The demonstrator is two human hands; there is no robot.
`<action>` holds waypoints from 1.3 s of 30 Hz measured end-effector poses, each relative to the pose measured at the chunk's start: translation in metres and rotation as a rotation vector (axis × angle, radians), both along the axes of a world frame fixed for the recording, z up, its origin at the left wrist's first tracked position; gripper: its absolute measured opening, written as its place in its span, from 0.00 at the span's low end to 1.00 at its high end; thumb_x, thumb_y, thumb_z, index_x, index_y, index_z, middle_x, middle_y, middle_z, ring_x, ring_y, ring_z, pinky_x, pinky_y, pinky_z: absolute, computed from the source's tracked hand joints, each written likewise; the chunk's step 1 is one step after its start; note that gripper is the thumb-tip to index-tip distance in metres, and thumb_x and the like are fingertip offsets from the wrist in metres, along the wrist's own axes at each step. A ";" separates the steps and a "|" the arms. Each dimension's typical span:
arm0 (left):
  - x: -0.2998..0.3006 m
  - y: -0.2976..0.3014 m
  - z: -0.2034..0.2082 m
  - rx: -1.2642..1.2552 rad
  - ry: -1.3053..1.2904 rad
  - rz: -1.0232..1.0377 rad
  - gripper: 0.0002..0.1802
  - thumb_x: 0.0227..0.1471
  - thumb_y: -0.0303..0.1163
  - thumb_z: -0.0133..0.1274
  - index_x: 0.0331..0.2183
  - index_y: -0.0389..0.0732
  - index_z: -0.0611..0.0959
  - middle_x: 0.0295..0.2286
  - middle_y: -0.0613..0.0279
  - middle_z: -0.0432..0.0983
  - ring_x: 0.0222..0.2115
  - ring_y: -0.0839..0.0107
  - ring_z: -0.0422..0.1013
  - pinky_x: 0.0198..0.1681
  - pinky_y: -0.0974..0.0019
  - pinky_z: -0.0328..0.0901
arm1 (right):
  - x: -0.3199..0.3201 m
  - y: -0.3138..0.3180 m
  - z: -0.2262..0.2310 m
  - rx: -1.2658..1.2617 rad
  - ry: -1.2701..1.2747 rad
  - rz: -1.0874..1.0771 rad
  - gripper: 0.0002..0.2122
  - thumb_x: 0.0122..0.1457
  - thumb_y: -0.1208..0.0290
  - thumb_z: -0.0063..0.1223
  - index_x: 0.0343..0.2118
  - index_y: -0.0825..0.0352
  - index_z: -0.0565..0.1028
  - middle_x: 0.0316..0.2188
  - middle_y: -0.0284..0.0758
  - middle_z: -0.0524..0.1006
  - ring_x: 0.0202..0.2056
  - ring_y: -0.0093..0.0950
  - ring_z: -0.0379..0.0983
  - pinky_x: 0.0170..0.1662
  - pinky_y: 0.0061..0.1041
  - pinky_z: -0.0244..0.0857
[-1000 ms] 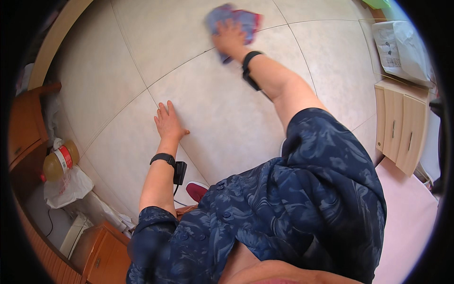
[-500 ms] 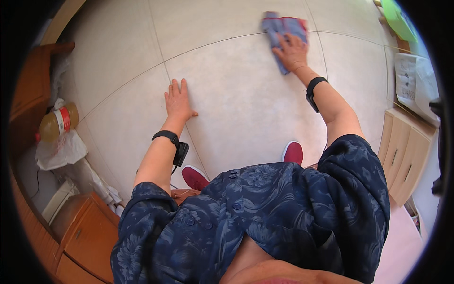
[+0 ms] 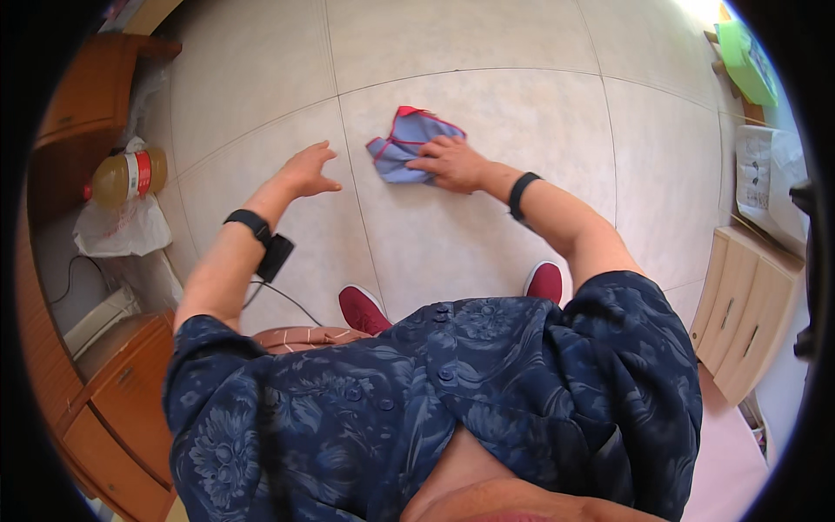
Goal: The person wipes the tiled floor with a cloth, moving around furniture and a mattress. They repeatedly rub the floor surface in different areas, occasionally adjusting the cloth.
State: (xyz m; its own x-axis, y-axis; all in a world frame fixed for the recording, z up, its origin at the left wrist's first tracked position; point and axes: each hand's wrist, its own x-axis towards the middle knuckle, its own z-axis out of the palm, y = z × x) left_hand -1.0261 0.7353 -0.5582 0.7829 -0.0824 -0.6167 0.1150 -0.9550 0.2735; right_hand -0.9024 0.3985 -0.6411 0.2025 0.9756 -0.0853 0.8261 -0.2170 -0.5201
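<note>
A blue-grey cloth (image 3: 404, 148) with red edging lies crumpled on the pale tiled floor (image 3: 487, 239), in front of my body. My right hand (image 3: 454, 165) rests on its right side with bent fingers, gripping it against the tiles. The underside of that hand is hidden. To the left of the cloth, apart from it, my left hand (image 3: 309, 170) holds nothing. Its thumb and fingers are spread, and it appears lifted off the floor. Both wrists wear black bands.
My red shoes (image 3: 364, 309) stand close to me. At the left are a large bottle of yellowish liquid (image 3: 130, 177), a white plastic bag (image 3: 122, 228) and brown wooden cabinets (image 3: 130, 396). A light wooden drawer unit (image 3: 744, 309) and a green object (image 3: 746, 65) are at the right.
My right hand has dragged the cloth leftward and nearer to me. The left hand, earlier flat on the floor, has come up and shifted slightly left.
</note>
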 end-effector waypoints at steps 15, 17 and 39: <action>-0.245 0.035 -0.015 -0.357 0.455 0.883 0.38 0.47 0.43 0.65 0.56 0.35 0.73 0.55 0.49 0.70 0.53 0.56 0.70 0.54 0.58 0.67 | 0.169 0.107 -0.034 -0.300 -0.063 -1.281 0.28 0.57 0.61 0.48 0.62 0.58 0.62 0.63 0.46 0.59 0.64 0.51 0.52 0.59 0.55 0.57; -0.242 0.034 -0.020 -0.340 0.382 0.849 0.38 0.47 0.43 0.64 0.57 0.35 0.73 0.55 0.48 0.71 0.53 0.56 0.71 0.54 0.58 0.68 | 0.105 0.182 -0.038 -0.172 -0.104 -0.923 0.28 0.57 0.65 0.44 0.63 0.56 0.60 0.61 0.43 0.61 0.63 0.50 0.54 0.58 0.56 0.55; -0.231 0.046 -0.041 -0.345 0.441 0.919 0.14 0.53 0.39 0.60 0.26 0.39 0.77 0.23 0.64 0.76 0.24 0.76 0.72 0.30 0.69 0.68 | 0.125 0.070 -0.048 -0.110 -0.192 -1.227 0.26 0.56 0.63 0.48 0.61 0.46 0.66 0.63 0.42 0.59 0.62 0.49 0.54 0.58 0.56 0.52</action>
State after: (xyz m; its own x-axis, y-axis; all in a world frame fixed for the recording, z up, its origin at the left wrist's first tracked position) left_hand -1.2575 0.7813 -0.5993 0.3476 0.2003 -0.9160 0.9038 -0.3317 0.2705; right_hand -0.7779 0.4688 -0.6891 0.9921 0.1230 -0.0231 0.1077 -0.9329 -0.3436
